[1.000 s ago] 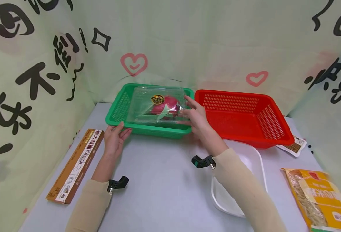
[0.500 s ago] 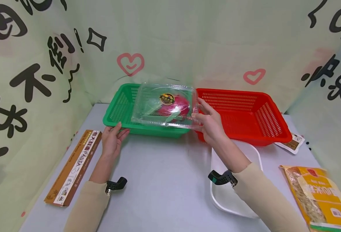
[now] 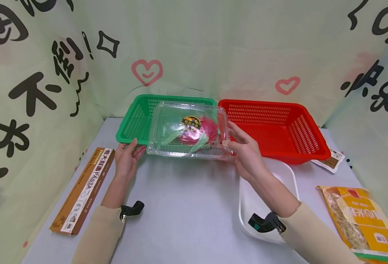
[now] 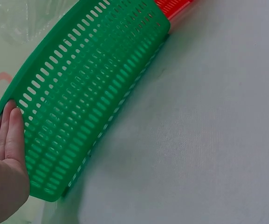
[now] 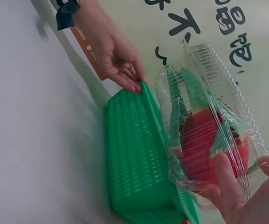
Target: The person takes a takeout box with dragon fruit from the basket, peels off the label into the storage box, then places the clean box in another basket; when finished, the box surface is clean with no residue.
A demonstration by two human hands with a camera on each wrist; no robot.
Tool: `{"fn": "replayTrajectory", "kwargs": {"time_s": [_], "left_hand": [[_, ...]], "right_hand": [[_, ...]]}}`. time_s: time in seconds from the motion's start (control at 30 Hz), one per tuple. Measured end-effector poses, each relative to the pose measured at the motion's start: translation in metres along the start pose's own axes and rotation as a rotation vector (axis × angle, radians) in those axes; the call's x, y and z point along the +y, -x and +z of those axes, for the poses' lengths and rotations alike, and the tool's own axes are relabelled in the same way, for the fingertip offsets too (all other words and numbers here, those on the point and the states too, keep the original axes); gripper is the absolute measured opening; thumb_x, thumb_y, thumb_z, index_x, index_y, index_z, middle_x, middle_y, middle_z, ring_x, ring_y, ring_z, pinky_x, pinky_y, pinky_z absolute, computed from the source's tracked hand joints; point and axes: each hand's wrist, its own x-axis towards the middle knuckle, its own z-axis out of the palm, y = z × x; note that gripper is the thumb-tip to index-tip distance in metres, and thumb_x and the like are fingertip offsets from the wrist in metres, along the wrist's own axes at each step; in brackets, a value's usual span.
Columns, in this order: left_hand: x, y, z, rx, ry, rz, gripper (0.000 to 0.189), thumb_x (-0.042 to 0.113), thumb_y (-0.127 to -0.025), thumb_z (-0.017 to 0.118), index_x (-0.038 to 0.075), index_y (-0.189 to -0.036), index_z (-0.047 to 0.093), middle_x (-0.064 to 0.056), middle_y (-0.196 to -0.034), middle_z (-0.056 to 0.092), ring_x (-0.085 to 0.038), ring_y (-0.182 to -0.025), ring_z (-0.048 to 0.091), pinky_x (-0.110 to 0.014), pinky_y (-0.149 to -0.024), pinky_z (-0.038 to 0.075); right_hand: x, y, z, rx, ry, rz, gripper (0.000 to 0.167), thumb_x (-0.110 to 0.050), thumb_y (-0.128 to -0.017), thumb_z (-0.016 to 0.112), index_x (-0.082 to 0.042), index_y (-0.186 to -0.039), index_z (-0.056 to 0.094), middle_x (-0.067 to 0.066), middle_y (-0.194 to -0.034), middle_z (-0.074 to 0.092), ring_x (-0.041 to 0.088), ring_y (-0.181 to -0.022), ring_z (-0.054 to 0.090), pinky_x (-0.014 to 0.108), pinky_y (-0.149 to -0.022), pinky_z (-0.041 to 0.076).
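My right hand (image 3: 248,156) grips the right end of a clear plastic clamshell box (image 3: 165,128), thumb at its near edge. Inside lies a pink dragon fruit (image 3: 209,130) with green tips; a black and gold sticker is on the lid. The box is tilted and held up over the front of the green basket (image 3: 133,124), hiding much of it. My left hand (image 3: 126,161) pinches the basket's front left rim, thumb on top. In the left wrist view its fingers (image 4: 15,135) lie against the slotted outer wall, under the rim.
A red basket (image 3: 273,136) stands right of the green one, a small sachet (image 3: 334,160) by its right corner. In front is a white tray (image 3: 254,211), partly under my right forearm. A pasta box (image 3: 83,190) lies left, a yellow bag (image 3: 365,220) at the right front.
My right hand has lifted the clamshell box out of the green basket and brought it right and toward me, over the front rim. My left hand has stayed on the basket rim.
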Motion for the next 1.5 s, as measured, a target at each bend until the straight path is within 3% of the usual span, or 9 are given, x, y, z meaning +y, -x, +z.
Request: {"fn": "replayTrajectory", "kwargs": {"time_s": [0.13, 0.27, 0.5, 0.63, 0.83, 1.03, 1.2, 1.5], "left_hand": [[0.004, 0.006, 0.002, -0.004, -0.01, 0.008, 0.039, 0.015, -0.101, 0.055, 0.004, -0.137, 0.045, 0.0, -0.1, 0.075, -0.013, -0.089, 0.075, -0.032, -0.092, 0.055], [0.005, 0.007, 0.003, -0.016, 0.005, 0.004, 0.037, 0.014, -0.101, 0.055, 0.004, -0.135, 0.045, -0.001, -0.099, 0.075, -0.012, -0.086, 0.075, -0.028, -0.087, 0.058], [0.001, -0.001, -0.001, 0.003, 0.034, -0.013, 0.038, 0.013, -0.101, 0.056, 0.004, -0.136, 0.046, -0.003, -0.099, 0.075, -0.013, -0.085, 0.076, -0.025, -0.082, 0.059], [-0.003, -0.005, -0.002, 0.014, 0.043, -0.016, 0.045, 0.015, -0.1, 0.058, 0.003, -0.141, 0.043, -0.005, -0.101, 0.074, -0.015, -0.089, 0.076, -0.025, -0.083, 0.059], [-0.005, -0.006, -0.002, 0.019, 0.066, -0.017, 0.045, 0.014, -0.099, 0.06, 0.0, -0.139, 0.043, -0.005, -0.094, 0.075, -0.016, -0.085, 0.076, -0.025, -0.08, 0.06], [-0.006, -0.006, -0.001, 0.04, 0.065, -0.007, 0.027, 0.014, -0.099, 0.06, 0.005, -0.123, 0.051, -0.004, -0.087, 0.074, -0.011, -0.076, 0.075, -0.024, -0.077, 0.061], [-0.008, -0.007, -0.002, 0.025, 0.062, -0.024, 0.04, 0.014, -0.099, 0.059, -0.002, -0.132, 0.042, -0.003, -0.087, 0.073, -0.011, -0.076, 0.075, -0.024, -0.078, 0.061], [-0.007, -0.007, -0.005, -0.013, 0.047, 0.01, 0.035, 0.015, -0.1, 0.058, 0.004, -0.131, 0.047, -0.005, -0.096, 0.071, -0.011, -0.081, 0.075, -0.023, -0.08, 0.059]], "right_hand": [[0.004, 0.014, -0.003, -0.014, 0.008, 0.001, 0.064, -0.008, -0.097, 0.056, -0.039, -0.151, 0.04, -0.001, -0.161, 0.03, 0.022, -0.145, 0.027, 0.025, -0.092, 0.057], [0.008, 0.028, -0.007, -0.02, 0.035, 0.022, 0.064, -0.01, -0.098, 0.057, -0.039, -0.151, 0.039, 0.0, -0.161, 0.031, 0.023, -0.145, 0.029, 0.027, -0.088, 0.059], [0.018, 0.05, -0.014, -0.039, 0.067, 0.023, 0.063, -0.011, -0.098, 0.057, -0.035, -0.153, 0.037, 0.002, -0.159, 0.034, 0.026, -0.133, 0.046, 0.035, -0.085, 0.06], [0.025, 0.062, -0.016, -0.029, 0.087, 0.01, 0.063, -0.012, -0.097, 0.058, -0.034, -0.153, 0.038, 0.001, -0.158, 0.034, 0.025, -0.133, 0.045, 0.037, -0.085, 0.06], [0.037, 0.078, -0.017, -0.015, 0.083, 0.067, 0.061, -0.009, -0.096, 0.057, -0.028, -0.151, 0.042, 0.002, -0.155, 0.038, 0.026, -0.118, 0.062, 0.04, -0.082, 0.061], [0.056, 0.081, -0.014, -0.04, 0.108, 0.142, 0.062, -0.007, -0.094, 0.058, -0.023, -0.151, 0.043, 0.008, -0.155, 0.039, 0.021, -0.108, 0.064, 0.039, -0.079, 0.062], [0.068, 0.077, -0.008, -0.012, 0.096, 0.173, 0.061, -0.005, -0.093, 0.057, -0.023, -0.15, 0.044, 0.01, -0.153, 0.038, 0.026, -0.112, 0.06, 0.042, -0.078, 0.062], [0.082, 0.074, 0.003, 0.025, 0.104, 0.174, 0.065, -0.004, -0.092, 0.058, -0.025, -0.151, 0.039, 0.01, -0.151, 0.038, 0.029, -0.114, 0.058, 0.044, -0.077, 0.062]]}}
